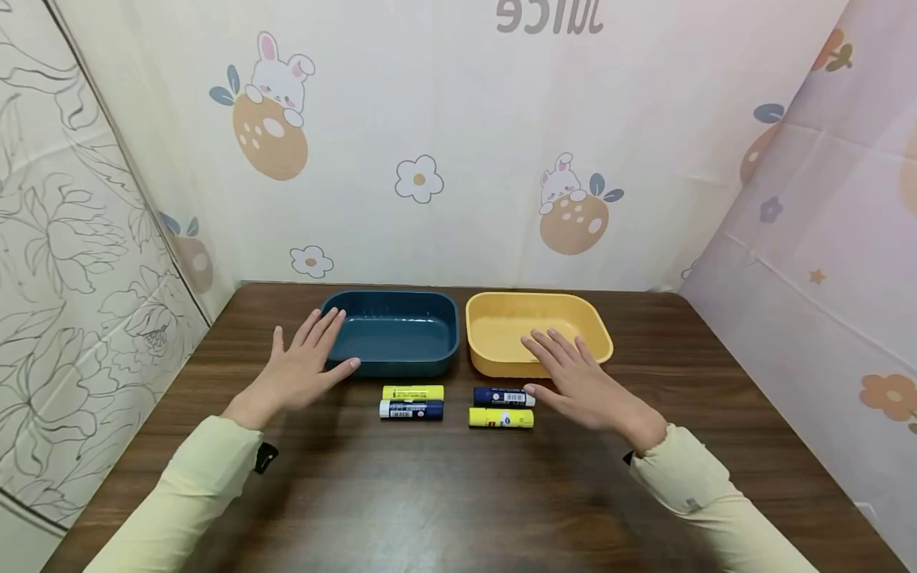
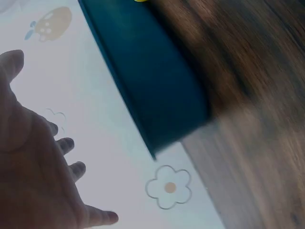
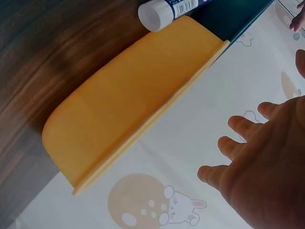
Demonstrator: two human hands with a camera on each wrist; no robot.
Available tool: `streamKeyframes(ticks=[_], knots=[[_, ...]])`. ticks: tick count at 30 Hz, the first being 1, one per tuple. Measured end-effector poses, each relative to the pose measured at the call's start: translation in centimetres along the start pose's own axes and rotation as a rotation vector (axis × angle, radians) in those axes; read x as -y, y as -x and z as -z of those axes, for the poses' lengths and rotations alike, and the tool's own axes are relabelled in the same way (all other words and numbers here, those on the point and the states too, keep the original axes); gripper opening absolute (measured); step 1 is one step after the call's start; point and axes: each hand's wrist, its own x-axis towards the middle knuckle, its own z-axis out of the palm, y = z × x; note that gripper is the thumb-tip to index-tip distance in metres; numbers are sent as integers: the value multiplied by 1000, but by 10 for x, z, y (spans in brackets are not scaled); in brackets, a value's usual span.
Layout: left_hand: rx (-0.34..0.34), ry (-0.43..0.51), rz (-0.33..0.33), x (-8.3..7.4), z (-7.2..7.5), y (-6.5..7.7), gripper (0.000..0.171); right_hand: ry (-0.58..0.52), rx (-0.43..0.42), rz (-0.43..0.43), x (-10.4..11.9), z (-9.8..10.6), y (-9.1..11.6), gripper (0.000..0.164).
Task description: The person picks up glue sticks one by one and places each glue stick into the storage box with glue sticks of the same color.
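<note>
My left hand, fingers spread, hovers by the left end of a dark blue tray and holds nothing. With its fingers straight, my right hand is above the front right of a yellow tray, also holding nothing. In front of the blue tray lie a yellow glue stick and a navy glue stick with a white end. Before the yellow tray are another navy glue stick, close to my right thumb, and a yellow one. The right wrist view shows the white end of a navy stick.
Both trays stand side by side near the back of a dark wooden table. Behind it hangs a pale sheet with printed rabbits and flowers. More printed sheets close off the left and right sides.
</note>
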Motion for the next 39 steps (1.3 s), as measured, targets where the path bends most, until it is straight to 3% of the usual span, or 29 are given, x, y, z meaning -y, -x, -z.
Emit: streamKeyframes(ticks=[8,17,31,39], knots=[[-51,27,12,18,-8,-11,81,-15,-17,50,2,-10,-3,69],[-81,88,8,37,-18,-23,75,22,-108,174,6,-20,-7,68],[-110,209,1,70,-33,-41,71,24,-112,220,11,-32,-7,64],[-133,333,0,87,-44,-45,65,14,-74,203,15,-41,-5,58]])
